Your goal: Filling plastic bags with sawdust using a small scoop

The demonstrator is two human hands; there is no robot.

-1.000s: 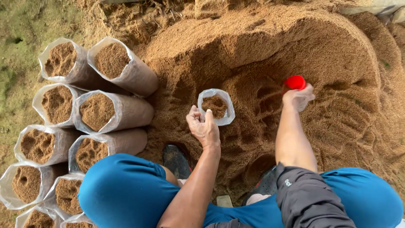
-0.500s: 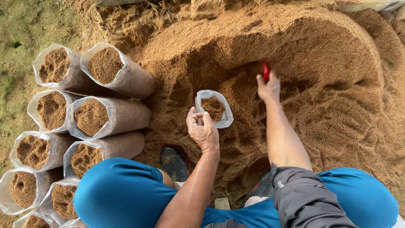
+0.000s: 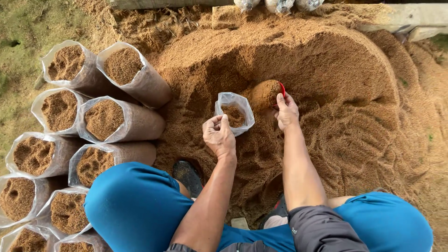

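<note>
The left hand holds the clear bag open; just beside the bag, the right hand tips a heaped red scoop.

Outdoor plant-nursery or farm work spot — bare ground, no floor, no walls. A big mound of brown sawdust-like growing medium fills most of the view, heaped on the earth and pitted with scoop marks. To the left, patchy green grass and dirt. Rows of clear plastic grow bags packed with the same brown stuff lie stacked side by side on the ground. At the top edge a weathered concrete or timber kerb borders the heap, a few more filled bags beyond it — daylight, long soft shadows.
</note>
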